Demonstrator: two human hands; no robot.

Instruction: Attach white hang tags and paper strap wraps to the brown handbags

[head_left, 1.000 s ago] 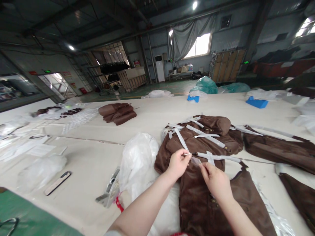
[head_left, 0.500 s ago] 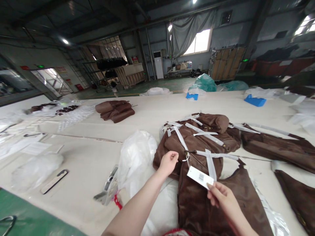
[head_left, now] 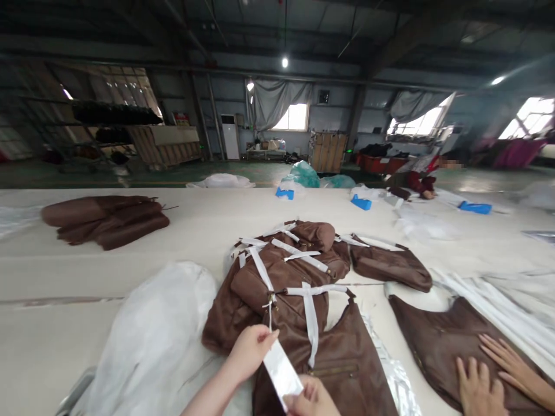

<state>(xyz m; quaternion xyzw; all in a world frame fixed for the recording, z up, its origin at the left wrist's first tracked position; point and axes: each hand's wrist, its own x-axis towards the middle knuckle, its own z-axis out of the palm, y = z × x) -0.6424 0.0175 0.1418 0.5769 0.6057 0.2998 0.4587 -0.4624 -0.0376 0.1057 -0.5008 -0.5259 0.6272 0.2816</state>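
Note:
A white hang tag hangs on a string from the hardware of a brown leather-look bag. My left hand pinches the tag's upper end near the string. Its lower end is gripped between the thumb and fingers of my right hand. The bag's strap is wrapped in white paper, and a zip shows on its front. Behind it lies a heap of similar brown bags with wrapped straps.
A co-worker's hands lie flat on another brown bag at right. White plastic wrapping bulges at left. Folded brown pieces lie far left. Blue holders stand along the table's far side; another person is beyond.
My view has swung right, bringing a co-worker's hands into sight. My left hand has moved onto the tag's upper end, and the tag now tilts more steeply, its barcode out of sight.

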